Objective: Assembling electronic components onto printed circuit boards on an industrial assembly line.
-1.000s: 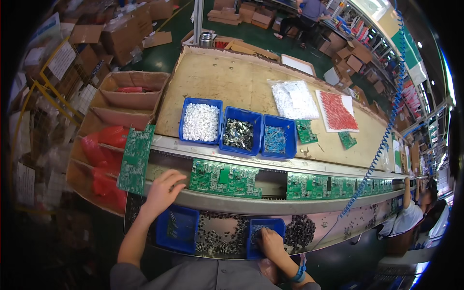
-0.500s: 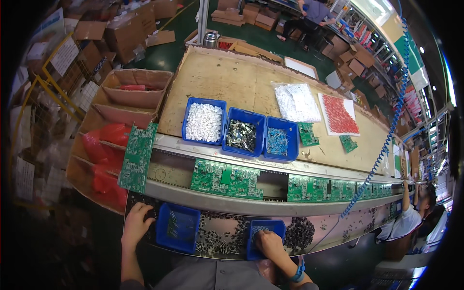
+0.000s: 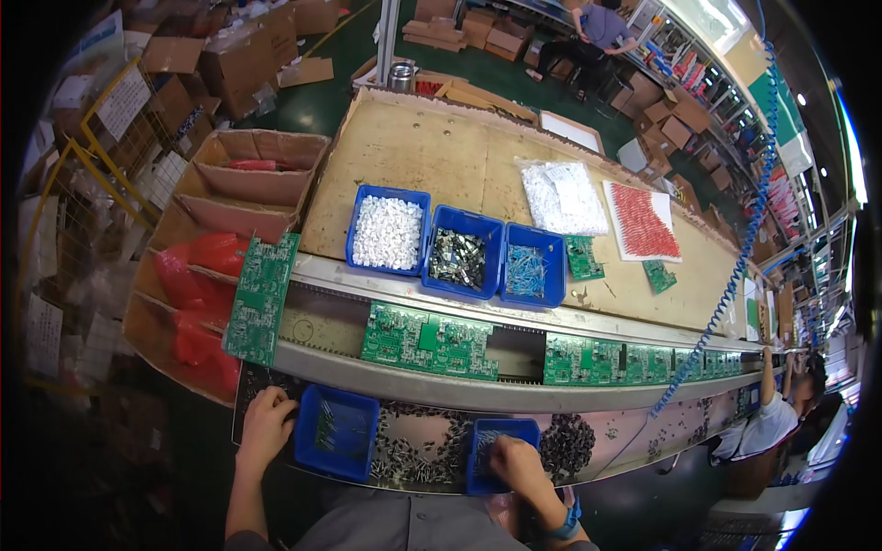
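My left hand [image 3: 265, 427] is at the left end of the near ledge, beside a blue bin [image 3: 333, 467] holding a few thin leaded parts. Its fingers are curled together over small dark parts, and whatever is in them is hidden. My right hand [image 3: 517, 462] is over a second blue bin [image 3: 522, 428] with thin-legged parts inside. These fingers are bunched too, their tips turned down and out of sight. Between the bins lie loose black parts with metal legs [image 3: 418, 464]. A heap of small black parts [image 3: 567, 444] is to the right of my right hand.
Green circuit boards [image 3: 432, 342] line the conveyor rail ahead; another board [image 3: 261, 298] straddles its left end. Beyond stand three blue bins of white [image 3: 388, 232], metallic and light-blue parts. Cardboard compartments [image 3: 253, 144] are at left, a coiled blue cord [image 3: 742, 266] at right. A co-worker [image 3: 770, 422] sits far right.
My left hand has shifted slightly right, toward the blue bin. My right hand has lifted a little, its fingers more tightly curled. The boards look almost unmoved.
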{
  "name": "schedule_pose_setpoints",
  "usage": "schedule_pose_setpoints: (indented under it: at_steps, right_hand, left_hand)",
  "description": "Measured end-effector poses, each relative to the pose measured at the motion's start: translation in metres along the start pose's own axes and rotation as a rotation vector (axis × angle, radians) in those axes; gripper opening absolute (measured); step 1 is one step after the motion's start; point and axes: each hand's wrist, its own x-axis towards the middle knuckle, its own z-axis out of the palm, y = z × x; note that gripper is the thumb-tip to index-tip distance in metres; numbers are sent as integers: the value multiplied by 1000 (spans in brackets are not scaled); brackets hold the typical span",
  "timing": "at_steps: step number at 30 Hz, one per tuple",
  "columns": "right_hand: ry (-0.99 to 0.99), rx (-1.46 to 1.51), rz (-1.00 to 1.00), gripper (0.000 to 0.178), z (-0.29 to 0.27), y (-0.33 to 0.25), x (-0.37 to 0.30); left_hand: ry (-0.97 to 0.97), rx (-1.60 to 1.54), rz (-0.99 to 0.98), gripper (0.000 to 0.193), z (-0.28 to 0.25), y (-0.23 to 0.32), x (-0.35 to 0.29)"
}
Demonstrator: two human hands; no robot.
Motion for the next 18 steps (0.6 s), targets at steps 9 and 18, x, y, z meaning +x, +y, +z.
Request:
schedule_pose_setpoints:
  at_steps: [9, 18]
  right_hand:
    - [-133, 367, -106, 12, -71, -34, 34]
    - [128, 306, -470, 15, -39, -66, 146]
  left_hand:
    - [97, 10, 58, 21, 9, -4, 1]
    - [137, -5, 39, 18, 10, -5, 0]
